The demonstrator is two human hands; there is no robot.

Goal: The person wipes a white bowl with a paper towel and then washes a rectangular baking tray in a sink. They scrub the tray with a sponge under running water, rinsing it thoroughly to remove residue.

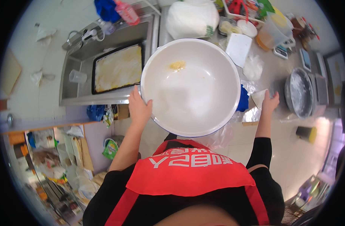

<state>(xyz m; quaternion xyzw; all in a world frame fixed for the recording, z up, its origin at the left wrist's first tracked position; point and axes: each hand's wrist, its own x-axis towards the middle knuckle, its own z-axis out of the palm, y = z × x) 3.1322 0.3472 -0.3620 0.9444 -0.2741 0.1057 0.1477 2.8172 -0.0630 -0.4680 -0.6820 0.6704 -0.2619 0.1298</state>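
Note:
A large white enamel basin (195, 110) with a thin blue rim is in front of me, a small patch of yellow crumbs (177, 65) on its inner surface. My left hand (140, 107) grips the basin's left side near the rim. Out to the right, my right hand (270, 101) is apart from the basin, over the counter's front edge. A thin white flat piece (258, 98) meets its fingers; whether they grip it is unclear. A blue cloth (243, 99) shows beyond the basin's right edge.
At left, a steel sink (110, 99) holds a residue-coated baking tray (118, 69) and a clear cup (77, 76). A floury metal bowl (299, 93) stands right. Behind are a white bag (192, 19), a measuring jug (274, 29) and a white board (238, 49).

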